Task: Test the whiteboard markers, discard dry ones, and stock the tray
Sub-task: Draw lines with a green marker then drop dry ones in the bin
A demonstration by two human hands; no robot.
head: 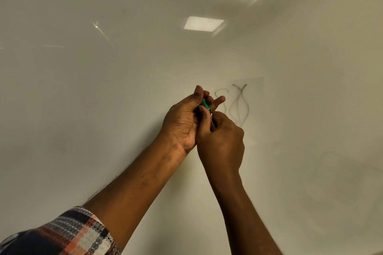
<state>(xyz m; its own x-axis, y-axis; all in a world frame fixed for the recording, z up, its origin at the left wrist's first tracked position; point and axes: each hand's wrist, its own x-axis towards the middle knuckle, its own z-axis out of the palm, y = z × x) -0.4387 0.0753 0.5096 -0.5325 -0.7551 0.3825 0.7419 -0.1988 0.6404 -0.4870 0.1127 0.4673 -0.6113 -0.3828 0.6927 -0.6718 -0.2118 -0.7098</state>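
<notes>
Head view: two bare hands raised close in front of a whiteboard (103,89). The left hand (182,122), its fingers curled, grips the green cap (205,104) at the upper end of a marker (212,120); the right hand (222,141), just below and touching the left, wraps its fingers round the marker's dark barrel. The marker is tilted, cap end up and to the left, held between the two hands. Whether the cap is seated on the barrel cannot be told. Faint grey looping lines (239,105) lie on the board just right of the hands. A plaid sleeve (78,232) covers the left forearm. Two bright rectangular light reflections (204,24) show on the board above.
</notes>
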